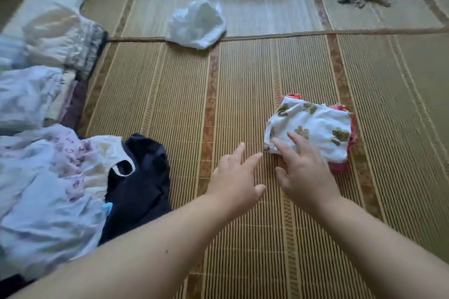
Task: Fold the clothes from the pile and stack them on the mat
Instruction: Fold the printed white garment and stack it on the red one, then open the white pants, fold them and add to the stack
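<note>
While the right grip (303,165) rests flat, fingers straight, on the folded printed cloth (313,126) on the mat (170,104), the left grip (234,177) hovers beside it, fingers apart. Garments in the pile (60,177) look soft, light and floppy; pinching hems or shoulders should suit them.

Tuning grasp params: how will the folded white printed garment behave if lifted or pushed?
Likely floppy: the white garment shows soft, rumpled edges, so lifting one edge would probably unfold it. Small and thin, so probably light. Pushed, it may slide off the red pieces beneath.
</note>
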A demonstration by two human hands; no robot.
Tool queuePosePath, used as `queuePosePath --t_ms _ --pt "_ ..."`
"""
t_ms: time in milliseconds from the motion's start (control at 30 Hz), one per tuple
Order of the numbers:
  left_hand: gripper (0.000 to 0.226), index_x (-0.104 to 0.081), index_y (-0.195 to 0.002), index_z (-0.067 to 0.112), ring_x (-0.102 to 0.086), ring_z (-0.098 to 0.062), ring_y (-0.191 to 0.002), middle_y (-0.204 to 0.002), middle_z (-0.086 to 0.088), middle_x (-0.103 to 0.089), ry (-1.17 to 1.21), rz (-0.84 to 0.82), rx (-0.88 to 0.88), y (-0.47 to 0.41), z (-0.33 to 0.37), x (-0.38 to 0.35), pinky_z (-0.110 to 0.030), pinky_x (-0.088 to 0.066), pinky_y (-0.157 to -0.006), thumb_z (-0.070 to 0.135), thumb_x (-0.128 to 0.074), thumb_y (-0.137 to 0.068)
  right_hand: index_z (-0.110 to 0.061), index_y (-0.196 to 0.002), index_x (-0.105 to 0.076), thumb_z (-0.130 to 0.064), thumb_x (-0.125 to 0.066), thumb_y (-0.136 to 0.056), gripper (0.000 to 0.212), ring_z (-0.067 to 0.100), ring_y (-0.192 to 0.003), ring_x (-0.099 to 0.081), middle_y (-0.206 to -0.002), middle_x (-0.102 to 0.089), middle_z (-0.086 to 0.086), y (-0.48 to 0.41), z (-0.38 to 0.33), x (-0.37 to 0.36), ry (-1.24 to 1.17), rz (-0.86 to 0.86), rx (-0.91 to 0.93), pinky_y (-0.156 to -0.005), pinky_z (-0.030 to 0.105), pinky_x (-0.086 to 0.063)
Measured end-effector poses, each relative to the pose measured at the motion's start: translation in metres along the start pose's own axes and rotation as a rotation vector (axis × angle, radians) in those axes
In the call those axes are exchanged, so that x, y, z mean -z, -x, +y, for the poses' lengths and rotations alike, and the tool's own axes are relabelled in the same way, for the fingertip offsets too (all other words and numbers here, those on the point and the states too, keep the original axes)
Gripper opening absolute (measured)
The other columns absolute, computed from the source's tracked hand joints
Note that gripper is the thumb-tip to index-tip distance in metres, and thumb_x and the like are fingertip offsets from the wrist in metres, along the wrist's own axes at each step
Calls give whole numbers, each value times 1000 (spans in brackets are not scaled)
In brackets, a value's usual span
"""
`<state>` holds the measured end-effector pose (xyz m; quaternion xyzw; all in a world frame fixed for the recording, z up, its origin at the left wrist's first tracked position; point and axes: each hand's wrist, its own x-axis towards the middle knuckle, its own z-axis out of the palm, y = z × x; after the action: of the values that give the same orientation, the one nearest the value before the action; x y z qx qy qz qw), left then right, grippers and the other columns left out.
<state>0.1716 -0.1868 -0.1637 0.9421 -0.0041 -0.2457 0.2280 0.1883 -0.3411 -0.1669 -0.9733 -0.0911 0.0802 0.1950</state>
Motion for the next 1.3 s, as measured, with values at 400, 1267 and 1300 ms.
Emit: queuePosePath --t_ms 400,1267,1300 --pt "76 -13 -150 39 -4 -26 -145 -161 0 6 -155 135 430 164 -185 54 -45 -12 -118 51 -54 -87 -34 -151 -11 -33 -57 -90 77 14 -142 -23 -157 -18 -8 23 -214 -52 -31 -458 443 -115 31 -26" --pt "19 -49 -70 33 -40 -32 -120 -127 0 -51 52 404 775 219 -363 129 -40 -36 -99 43 -50 -86 -32 -106 -62 -38 -60 -89 18 1 -87 -57 -121 -61 -11 3 -341 -114 -402 -544 96 -65 19 -41" --pt "17 -48 -71 33 -42 -30 -118 -120 1 -54 28 485 692 219 -357 136 -39 -35 -97 43 -48 -85 -32 -114 -60 -37 -61 -89 25 -4 -88 -54 -128 -58 -13 3 -342 -105 -395 -534 125 -67 16 -40"
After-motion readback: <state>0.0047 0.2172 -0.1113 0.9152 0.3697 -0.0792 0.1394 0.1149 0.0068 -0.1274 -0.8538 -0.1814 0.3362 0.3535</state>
